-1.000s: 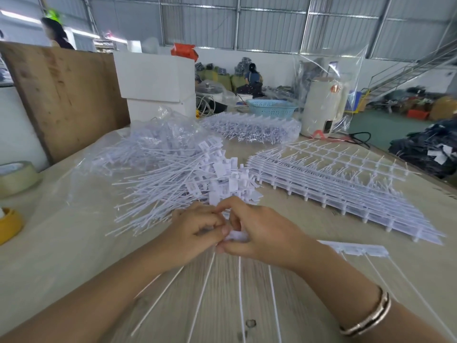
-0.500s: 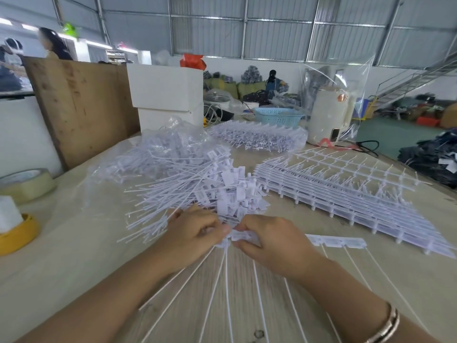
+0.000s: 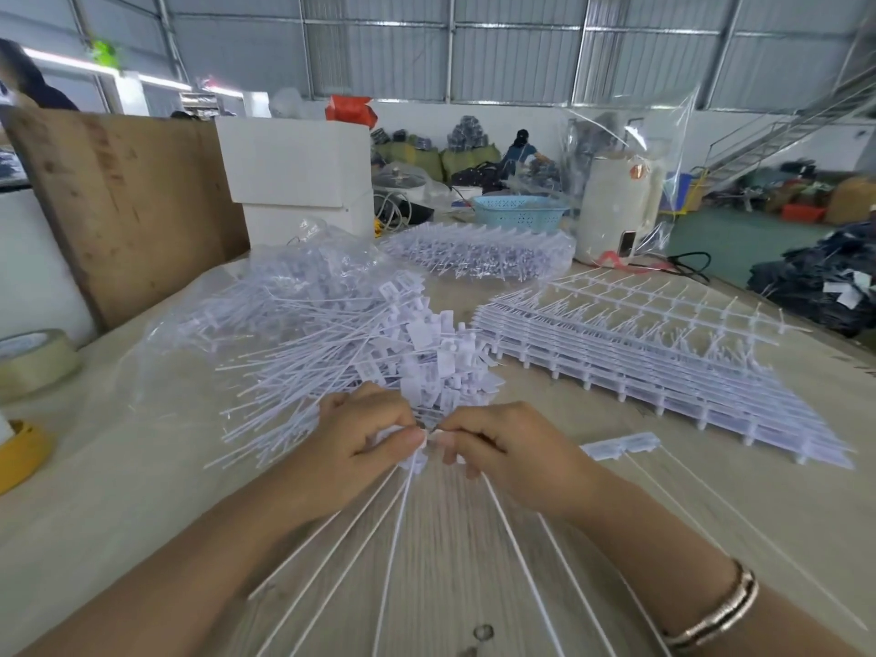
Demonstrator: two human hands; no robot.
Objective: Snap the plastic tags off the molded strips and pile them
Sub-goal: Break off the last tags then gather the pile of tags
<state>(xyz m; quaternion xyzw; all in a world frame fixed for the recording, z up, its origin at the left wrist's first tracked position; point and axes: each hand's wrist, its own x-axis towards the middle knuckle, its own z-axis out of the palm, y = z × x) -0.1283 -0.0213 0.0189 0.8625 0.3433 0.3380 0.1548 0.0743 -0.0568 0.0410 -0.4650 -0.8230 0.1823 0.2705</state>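
A molded strip (image 3: 429, 450) is pinched between the left hand (image 3: 367, 436) and right hand (image 3: 509, 450), each grip clamped on it, just before the tag pile (image 3: 379, 343). Its row runs left-right; about seven tails (image 3: 393, 538) trail toward the person. One strip piece (image 3: 621, 445) lies right; uncounted stacked strips (image 3: 663, 367) lie beyond.

No legible text, label, brand, number or sign is found anywhere. Faint embossed marks are seen on the tag heads in the pile of tags (image 3: 417, 353) just beyond the pinch point, but they are too small to be read. A small panel on the white appliance (image 3: 616, 206) far beyond the grip, to its right, is too blurred to be read.
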